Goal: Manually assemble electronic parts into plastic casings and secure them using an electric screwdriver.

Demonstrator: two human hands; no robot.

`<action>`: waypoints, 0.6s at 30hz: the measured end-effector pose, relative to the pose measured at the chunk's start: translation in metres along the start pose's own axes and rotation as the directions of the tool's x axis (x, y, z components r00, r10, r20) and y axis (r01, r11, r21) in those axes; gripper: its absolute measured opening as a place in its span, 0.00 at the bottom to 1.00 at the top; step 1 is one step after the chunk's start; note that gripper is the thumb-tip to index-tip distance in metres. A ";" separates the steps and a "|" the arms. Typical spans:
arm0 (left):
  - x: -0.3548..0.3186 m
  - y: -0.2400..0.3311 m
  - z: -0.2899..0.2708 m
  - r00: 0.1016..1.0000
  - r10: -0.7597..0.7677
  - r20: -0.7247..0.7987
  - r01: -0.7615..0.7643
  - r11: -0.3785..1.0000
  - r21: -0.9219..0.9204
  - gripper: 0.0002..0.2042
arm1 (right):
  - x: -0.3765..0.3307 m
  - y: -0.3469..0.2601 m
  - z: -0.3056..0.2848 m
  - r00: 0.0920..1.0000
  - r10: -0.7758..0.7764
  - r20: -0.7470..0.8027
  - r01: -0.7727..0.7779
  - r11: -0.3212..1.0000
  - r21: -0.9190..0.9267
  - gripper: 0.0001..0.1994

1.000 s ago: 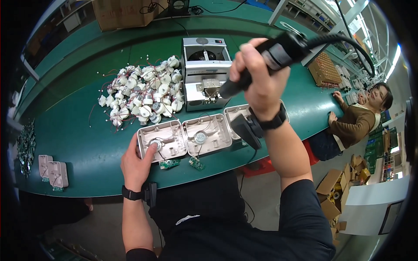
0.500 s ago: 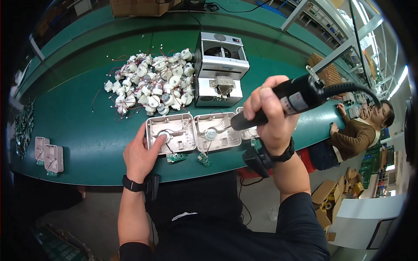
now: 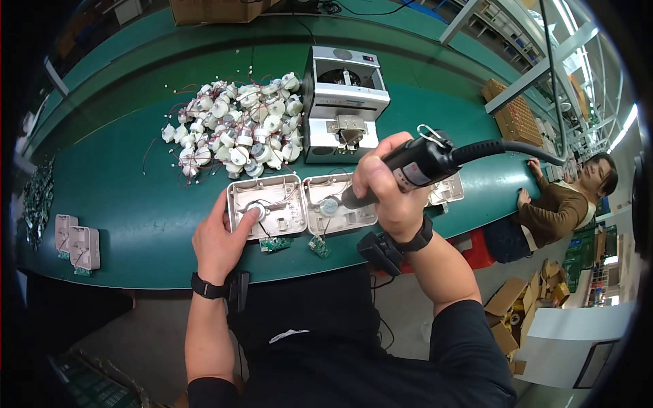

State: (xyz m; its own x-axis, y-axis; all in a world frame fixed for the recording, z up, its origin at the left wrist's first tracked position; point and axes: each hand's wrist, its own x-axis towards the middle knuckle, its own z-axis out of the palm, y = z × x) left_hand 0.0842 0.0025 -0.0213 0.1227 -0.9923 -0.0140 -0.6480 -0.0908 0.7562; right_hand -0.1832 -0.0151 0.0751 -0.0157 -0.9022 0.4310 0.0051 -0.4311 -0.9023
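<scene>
My left hand (image 3: pixel 219 243) grips the left side of a white plastic housing (image 3: pixel 284 221). Its thumb presses on a small round motor inside. In my right hand (image 3: pixel 398 207) is a black corded electric screwdriver (image 3: pixel 420 163), tilted with its lower end over the right part of a second housing (image 3: pixel 355 219); the bit is hidden. A round silver-white motor (image 3: pixel 329 207) sits inside that second housing. Green circuit boards (image 3: pixel 275 244) hang on wires from the front of both housings. Another housing (image 3: pixel 449 190) shows partly behind my right hand.
Behind the housings lies a heap of white motors (image 3: pixel 238 129) with red wires. A grey screw feeder (image 3: pixel 343 109) stands beside it. Two housings (image 3: pixel 84 246) and a pile of circuit boards (image 3: pixel 37 204) are at far left. A co-worker (image 3: pixel 561 204) sits at right.
My right hand has brought the screwdriver left and slightly down, toward the second housing. My left hand stays on the first housing.
</scene>
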 end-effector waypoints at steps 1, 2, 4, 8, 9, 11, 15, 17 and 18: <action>0.000 0.000 0.000 1.000 0.000 -0.007 0.000 1.000 -0.003 0.35 | 0.001 0.001 0.000 1.000 0.004 0.013 -0.003 1.000 -0.024 0.09; 0.000 0.001 0.000 1.000 0.004 -0.011 -0.004 1.000 -0.003 0.35 | 0.003 0.000 0.001 1.000 0.007 0.027 -0.006 0.999 -0.049 0.09; 0.000 0.002 -0.001 1.000 0.009 -0.004 -0.009 1.000 -0.017 0.34 | 0.006 -0.005 0.000 1.000 0.006 0.028 -0.005 0.999 -0.053 0.08; 0.004 -0.001 0.002 0.999 0.033 -0.005 -0.033 0.999 -0.018 0.35 | 0.028 -0.031 -0.005 0.998 -0.060 -0.005 0.060 0.998 0.019 0.08; 0.003 -0.002 0.002 0.999 0.039 -0.001 -0.039 0.999 -0.015 0.35 | 0.038 -0.036 -0.008 0.991 -0.121 -0.050 0.126 0.988 0.094 0.08; 0.001 -0.003 0.002 0.999 0.033 0.000 -0.033 0.999 -0.007 0.35 | 0.060 -0.040 -0.009 0.980 -0.180 -0.090 0.187 0.979 0.077 0.09; 0.004 -0.001 0.001 1.000 0.025 0.003 -0.025 1.000 0.013 0.35 | 0.095 -0.021 -0.009 0.967 -0.202 -0.155 0.200 0.979 -0.027 0.09; 0.002 0.000 0.000 1.000 0.007 0.005 -0.007 1.000 0.026 0.35 | 0.098 -0.021 -0.004 0.971 -0.177 -0.159 0.169 0.984 -0.063 0.09; 0.002 0.001 -0.001 1.000 0.003 0.002 -0.003 1.000 0.026 0.35 | 0.094 -0.023 -0.004 0.977 -0.155 -0.148 0.152 0.988 -0.030 0.09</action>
State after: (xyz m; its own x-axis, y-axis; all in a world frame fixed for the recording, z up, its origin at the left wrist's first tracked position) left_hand 0.0842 0.0007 -0.0200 0.1197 -0.9927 -0.0131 -0.6675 -0.0903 0.7391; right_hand -0.1892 -0.0902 0.1365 -0.1645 -0.8128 0.5588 -0.0271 -0.5626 -0.8263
